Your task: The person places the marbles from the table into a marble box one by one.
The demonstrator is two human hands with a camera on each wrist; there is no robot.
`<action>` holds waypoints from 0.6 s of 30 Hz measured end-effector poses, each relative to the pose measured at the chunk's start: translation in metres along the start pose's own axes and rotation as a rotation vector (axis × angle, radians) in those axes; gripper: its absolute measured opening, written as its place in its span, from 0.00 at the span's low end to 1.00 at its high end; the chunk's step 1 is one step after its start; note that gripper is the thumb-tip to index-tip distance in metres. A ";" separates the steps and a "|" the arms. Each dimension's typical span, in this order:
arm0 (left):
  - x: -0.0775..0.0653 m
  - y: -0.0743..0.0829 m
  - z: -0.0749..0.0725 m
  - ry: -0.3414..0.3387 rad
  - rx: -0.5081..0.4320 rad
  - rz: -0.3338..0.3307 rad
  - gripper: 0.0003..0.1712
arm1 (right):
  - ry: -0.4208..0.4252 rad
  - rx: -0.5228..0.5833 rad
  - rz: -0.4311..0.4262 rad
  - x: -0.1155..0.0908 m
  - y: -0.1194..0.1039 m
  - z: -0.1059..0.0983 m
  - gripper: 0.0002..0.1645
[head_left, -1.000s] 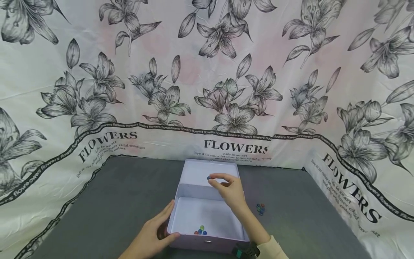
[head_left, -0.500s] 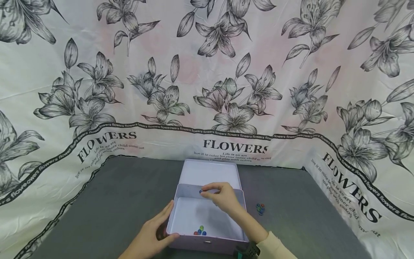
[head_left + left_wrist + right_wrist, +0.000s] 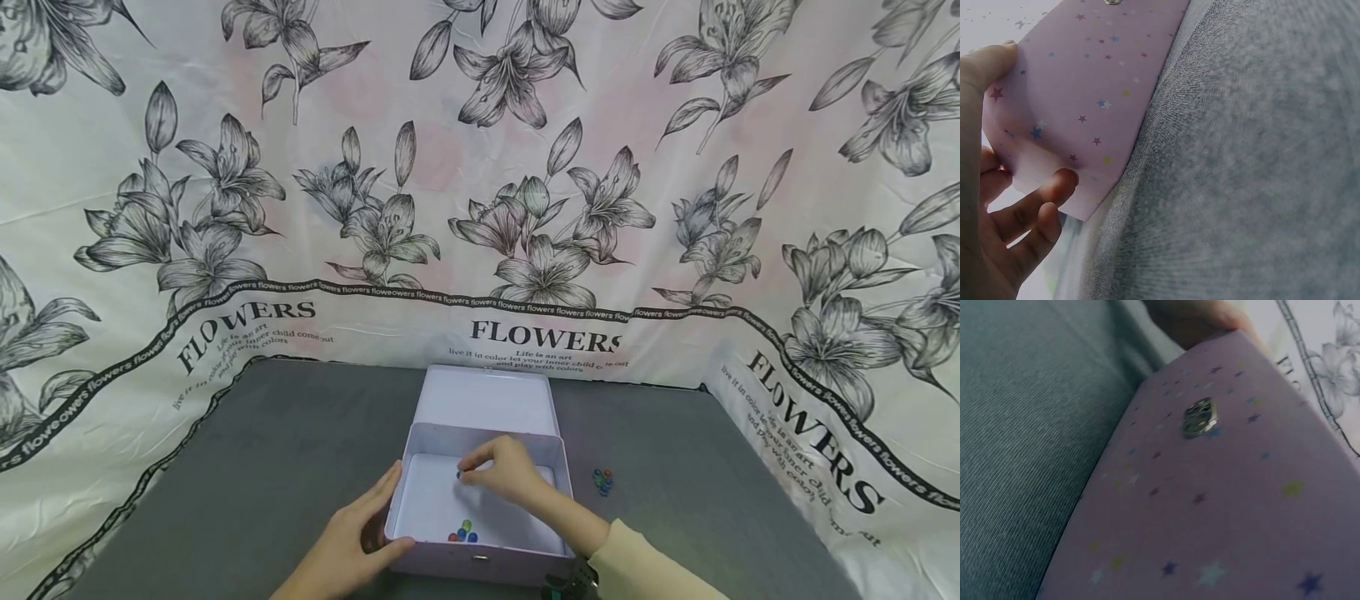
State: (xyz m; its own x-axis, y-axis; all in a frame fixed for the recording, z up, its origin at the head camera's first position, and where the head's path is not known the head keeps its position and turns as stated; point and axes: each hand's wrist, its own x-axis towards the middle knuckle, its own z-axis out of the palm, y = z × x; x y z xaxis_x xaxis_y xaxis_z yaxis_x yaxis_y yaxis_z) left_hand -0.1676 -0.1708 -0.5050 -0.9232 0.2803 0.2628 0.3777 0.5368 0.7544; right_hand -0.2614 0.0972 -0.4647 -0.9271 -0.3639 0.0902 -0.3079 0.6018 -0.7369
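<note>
A lilac tin box point(image 3: 442, 557) with a white inside stands with its lid point(image 3: 486, 402) laid back. My left hand point(image 3: 347, 532) holds its front left corner, thumb at the front rim and fingers along the left side; the left wrist view shows the star-printed wall point(image 3: 1094, 75) beside that hand. Inside the box, my right hand point(image 3: 506, 473) pinches a small dark blue marble point(image 3: 459, 475) above the floor, mostly covered by the fingertips. Several red, blue and green marbles point(image 3: 462, 535) lie by the front wall inside. The right wrist view has only the box front and its metal clasp point(image 3: 1200, 417).
Several more marbles point(image 3: 602, 481) sit clustered on the grey cloth tabletop point(image 3: 667, 500), right of the box. Behind the table hangs a white curtain point(image 3: 420, 333) printed with flowers, and it also closes in both sides.
Pinching the marble, my right hand has come down and nearer from over the lid into the box. The left hand keeps its hold on the corner.
</note>
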 end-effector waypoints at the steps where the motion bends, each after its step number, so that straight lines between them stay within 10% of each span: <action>1: 0.000 0.000 0.000 0.001 -0.001 0.000 0.53 | -0.008 -0.011 -0.006 0.000 0.001 0.001 0.04; 18: 0.000 0.001 0.000 -0.007 -0.005 -0.011 0.53 | 0.058 0.007 0.012 0.002 0.002 -0.004 0.08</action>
State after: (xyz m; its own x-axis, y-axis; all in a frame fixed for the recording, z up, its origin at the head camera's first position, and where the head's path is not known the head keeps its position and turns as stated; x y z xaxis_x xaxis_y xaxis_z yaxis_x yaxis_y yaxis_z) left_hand -0.1676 -0.1703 -0.5037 -0.9268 0.2801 0.2501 0.3671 0.5358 0.7604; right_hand -0.2643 0.1007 -0.4638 -0.9416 -0.3146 0.1202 -0.2956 0.6008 -0.7427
